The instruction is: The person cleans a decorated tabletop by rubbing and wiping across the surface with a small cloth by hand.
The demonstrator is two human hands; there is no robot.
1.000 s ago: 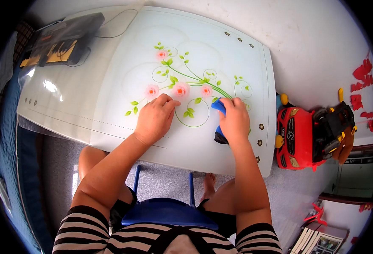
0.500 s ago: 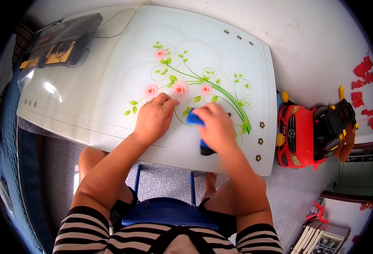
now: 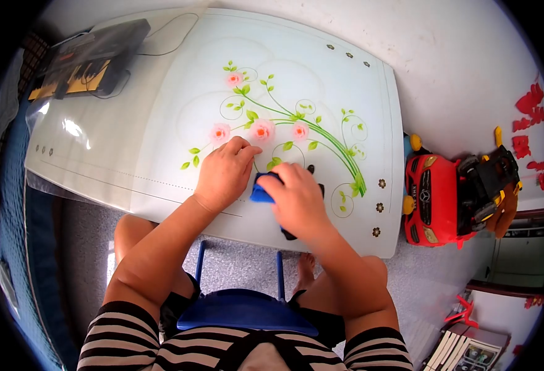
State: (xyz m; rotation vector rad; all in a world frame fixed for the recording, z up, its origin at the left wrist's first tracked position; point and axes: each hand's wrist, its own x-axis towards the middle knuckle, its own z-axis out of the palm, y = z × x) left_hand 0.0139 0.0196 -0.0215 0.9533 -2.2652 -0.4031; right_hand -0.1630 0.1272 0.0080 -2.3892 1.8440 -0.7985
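My right hand (image 3: 298, 201) is wrapped round a blue and black object (image 3: 263, 189) near the table's front edge. Its blue part sticks out on the left of the thumb, and black bits show beside and below the palm. My left hand (image 3: 225, 171) rests on the white table (image 3: 130, 148), just left of it, with fingers curled and thumb against the fingertips. Whatever those fingers may hold is hidden. Pink flowers (image 3: 261, 130) and green stems are printed on the tabletop beyond both hands.
A keyboard (image 3: 89, 71) lies under clear plastic at the back left. Right of the table is a red toy car (image 3: 433, 199) with a black and yellow toy (image 3: 487, 185) on it. A blue chair (image 3: 244, 311) stands between my legs; books (image 3: 463, 353) are at lower right.
My right hand has moved left and toward the front edge with the blue and black object, and is now closer to my left hand. My left hand has stayed in place.
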